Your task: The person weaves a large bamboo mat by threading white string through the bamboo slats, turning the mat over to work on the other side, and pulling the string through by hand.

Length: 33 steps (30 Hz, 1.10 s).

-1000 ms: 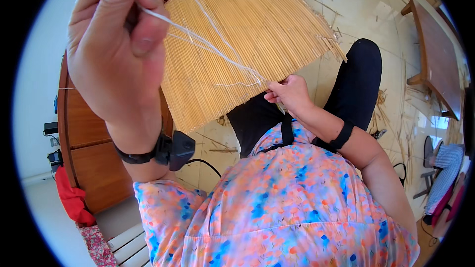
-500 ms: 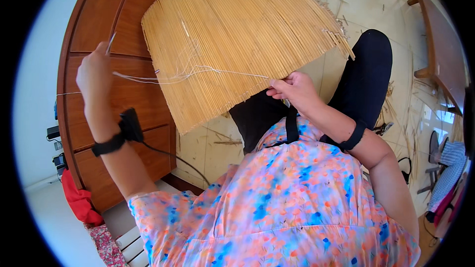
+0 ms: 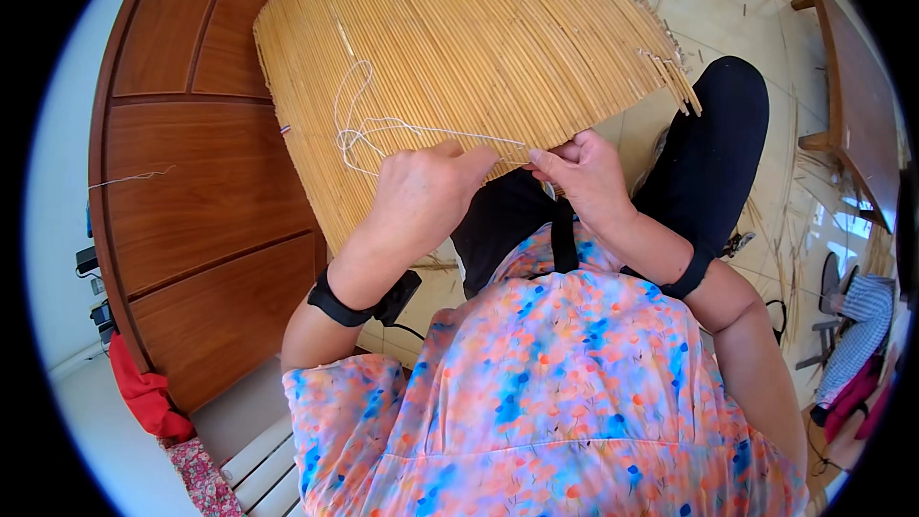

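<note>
A stiff mat of straw-coloured stalks laid side by side spreads in front of me, its near edge over my lap. My right hand pinches that near edge, thumb on top and fingers curled beneath. Close to its left, my left hand is closed over the edge, fingertips together. A thin light sliver, apparently a needle, runs from those fingertips toward the right thumb; its far end is hard to make out. White thread lies in loose loops on the mat and leads to the edge near the right thumb.
Wooden drawers stand close on the left, with a loose thread across them. Broken stalks litter the tiled floor at right. A low wooden table is far right. Red cloth hangs at lower left.
My left hand has come down from the far left, beside the drawers, to the mat's edge next to my right hand. The thread has slackened into loops. The mat has shifted slightly.
</note>
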Tool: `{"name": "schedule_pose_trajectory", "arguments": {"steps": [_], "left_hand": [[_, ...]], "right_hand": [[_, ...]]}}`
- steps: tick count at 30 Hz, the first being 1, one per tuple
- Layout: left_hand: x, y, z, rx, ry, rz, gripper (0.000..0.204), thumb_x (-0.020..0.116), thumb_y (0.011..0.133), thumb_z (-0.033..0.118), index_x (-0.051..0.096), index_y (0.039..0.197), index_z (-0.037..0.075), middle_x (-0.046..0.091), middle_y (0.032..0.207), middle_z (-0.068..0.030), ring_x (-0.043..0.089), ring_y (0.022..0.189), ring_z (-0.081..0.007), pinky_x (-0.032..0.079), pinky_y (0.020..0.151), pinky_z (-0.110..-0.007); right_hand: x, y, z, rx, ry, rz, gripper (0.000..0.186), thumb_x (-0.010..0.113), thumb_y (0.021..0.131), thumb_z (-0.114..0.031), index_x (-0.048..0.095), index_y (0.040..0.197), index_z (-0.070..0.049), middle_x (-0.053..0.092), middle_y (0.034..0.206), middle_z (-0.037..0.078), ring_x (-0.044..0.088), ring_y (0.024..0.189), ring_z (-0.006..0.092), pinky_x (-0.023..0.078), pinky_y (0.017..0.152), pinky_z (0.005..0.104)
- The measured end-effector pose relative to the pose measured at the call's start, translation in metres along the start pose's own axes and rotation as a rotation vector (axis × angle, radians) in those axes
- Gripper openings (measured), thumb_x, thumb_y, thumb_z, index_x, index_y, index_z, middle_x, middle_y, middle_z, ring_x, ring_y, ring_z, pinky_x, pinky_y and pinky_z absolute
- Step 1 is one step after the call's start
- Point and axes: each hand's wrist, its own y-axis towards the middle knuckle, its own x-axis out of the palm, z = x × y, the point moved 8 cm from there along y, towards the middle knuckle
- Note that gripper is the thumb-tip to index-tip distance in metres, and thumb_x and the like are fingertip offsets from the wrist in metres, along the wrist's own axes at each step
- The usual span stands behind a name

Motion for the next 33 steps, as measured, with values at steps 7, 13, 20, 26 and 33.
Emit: {"name": "schedule_pose_trajectory", "arguments": {"steps": [7, 13, 20, 26, 33], "left_hand": [[-0.004, 0.003, 0.0, -0.022, 0.014, 0.033, 0.011, 0.068, 0.085, 0.01, 0.068, 0.096, 0.009, 0.064, 0.074, -0.011, 0.064, 0.064, -0.0322, 0.05, 0.054, -0.039], [-0.004, 0.003, 0.004, -0.002, -0.065, 0.033, 0.011, 0.069, 0.085, 0.01, 0.071, 0.096, 0.008, 0.068, 0.076, -0.0107, 0.066, 0.065, -0.0302, 0.051, 0.054, -0.038], [-0.006, 0.007, 0.008, 0.017, -0.026, 0.016, 0.011, 0.07, 0.083, 0.009, 0.073, 0.093, 0.008, 0.067, 0.074, -0.0107, 0.065, 0.063, -0.0303, 0.05, 0.053, -0.038], [-0.008, 0.009, 0.009, 0.016, -0.01, 0.017, 0.009, 0.07, 0.083, 0.01, 0.073, 0.092, 0.008, 0.065, 0.07, -0.0108, 0.064, 0.061, -0.0309, 0.049, 0.052, -0.038], [-0.008, 0.011, 0.011, 0.04, 0.036, -0.021, 0.007, 0.068, 0.084, 0.012, 0.072, 0.087, 0.007, 0.063, 0.068, -0.0116, 0.063, 0.06, -0.0312, 0.048, 0.052, -0.04]], "right_hand": [[0.0, 0.001, -0.006, 0.027, -0.035, 0.001, 0.022, 0.069, 0.09, -0.006, 0.06, 0.106, 0.007, 0.071, 0.094, 0.014, 0.07, 0.081, 0.0167, 0.056, 0.071, 0.0276], [0.001, 0.0, -0.006, 0.0, -0.068, -0.033, 0.021, 0.067, 0.092, -0.007, 0.06, 0.107, 0.006, 0.072, 0.096, 0.014, 0.07, 0.082, 0.0163, 0.056, 0.072, 0.0265], [0.004, -0.001, -0.009, -0.035, -0.085, -0.048, 0.021, 0.065, 0.094, -0.007, 0.06, 0.11, 0.005, 0.072, 0.099, 0.014, 0.07, 0.084, 0.0163, 0.057, 0.074, 0.026], [0.004, -0.001, -0.008, -0.057, -0.051, -0.044, 0.021, 0.065, 0.093, -0.005, 0.059, 0.11, 0.006, 0.071, 0.099, 0.015, 0.07, 0.084, 0.0165, 0.057, 0.075, 0.0261], [0.005, -0.003, -0.014, -0.069, -0.035, -0.036, 0.022, 0.065, 0.093, -0.006, 0.059, 0.11, 0.006, 0.071, 0.099, 0.015, 0.07, 0.083, 0.0165, 0.057, 0.074, 0.0258]]}}
